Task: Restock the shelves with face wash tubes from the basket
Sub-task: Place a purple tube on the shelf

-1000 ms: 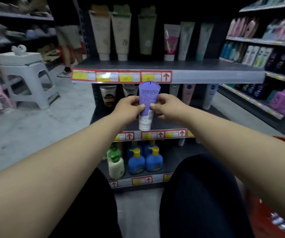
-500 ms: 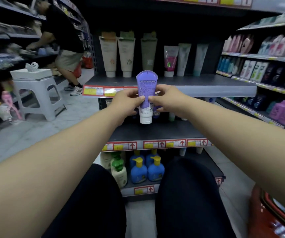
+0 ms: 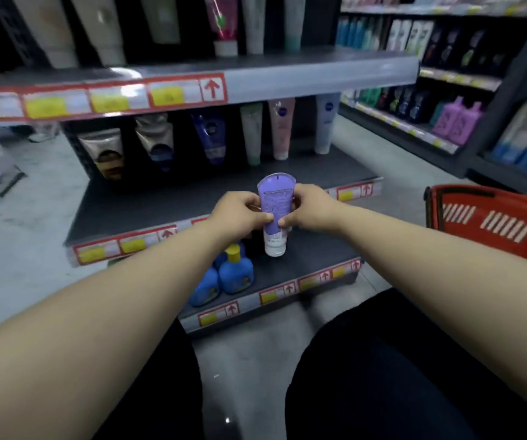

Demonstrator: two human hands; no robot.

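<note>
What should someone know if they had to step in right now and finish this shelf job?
Left hand: pinches the tube from its side.
Right hand: pinches the same tube from the other side.
Tube: purple, upright, cap down, held in the air in front of the middle shelf, not set down.
Basket: red, on the right; its contents are out of view.
Done: one tube taken in hand; a row of tubes stands at the back of that shelf.
Left: probably stand this tube on the shelf, then fetch more from the basket.
</note>
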